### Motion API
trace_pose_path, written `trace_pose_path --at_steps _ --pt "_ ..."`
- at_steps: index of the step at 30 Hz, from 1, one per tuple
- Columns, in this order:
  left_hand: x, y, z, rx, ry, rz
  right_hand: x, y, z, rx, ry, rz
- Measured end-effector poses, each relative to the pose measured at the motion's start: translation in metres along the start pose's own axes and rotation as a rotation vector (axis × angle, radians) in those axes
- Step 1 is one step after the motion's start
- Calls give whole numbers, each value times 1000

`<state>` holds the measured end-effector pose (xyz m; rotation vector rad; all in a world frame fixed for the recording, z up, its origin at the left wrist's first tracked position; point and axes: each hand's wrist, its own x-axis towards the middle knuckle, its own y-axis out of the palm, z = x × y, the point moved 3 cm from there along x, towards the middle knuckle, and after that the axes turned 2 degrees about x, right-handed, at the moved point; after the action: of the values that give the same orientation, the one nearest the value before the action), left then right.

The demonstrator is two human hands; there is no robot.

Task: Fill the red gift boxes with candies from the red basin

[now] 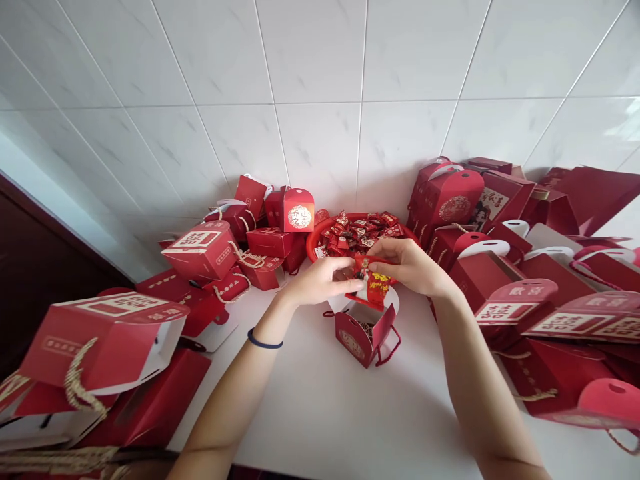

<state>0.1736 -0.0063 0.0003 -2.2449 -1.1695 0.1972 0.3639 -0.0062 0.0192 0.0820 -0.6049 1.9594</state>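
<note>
My left hand (316, 280) and my right hand (407, 265) meet over the white table (320, 407), both pinched on a small bunch of red wrapped candies (373, 280). The candies hang just above an open red gift box (363, 333) with a red cord handle, which stands on the table right below my hands. Behind them sits a red bowl (320, 241) heaped with more red wrapped candies (357, 230). A dark band circles my left wrist.
Red gift boxes with rope handles are piled at the left (203, 250) and near left (100, 337). More red boxes, closed with handle tops, crowd the right side (515, 297). A white tiled wall (320, 100) rises behind. A dark doorway edge is at far left.
</note>
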Motion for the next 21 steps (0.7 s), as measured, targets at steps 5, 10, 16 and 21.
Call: trace_pose_path --at_steps 5,10,16,21 --pt "-10 -10 4 297 -189 61 0 11 -8 -152 96 232" --pt "-16 -13 3 474 -313 176 -1 16 -11 -437 167 373" --pt "-21 -14 0 529 -349 227 -8 0 -4 -484 175 303" --pt "-24 -15 0 546 -353 258 -25 -15 -3 -495 289 335"
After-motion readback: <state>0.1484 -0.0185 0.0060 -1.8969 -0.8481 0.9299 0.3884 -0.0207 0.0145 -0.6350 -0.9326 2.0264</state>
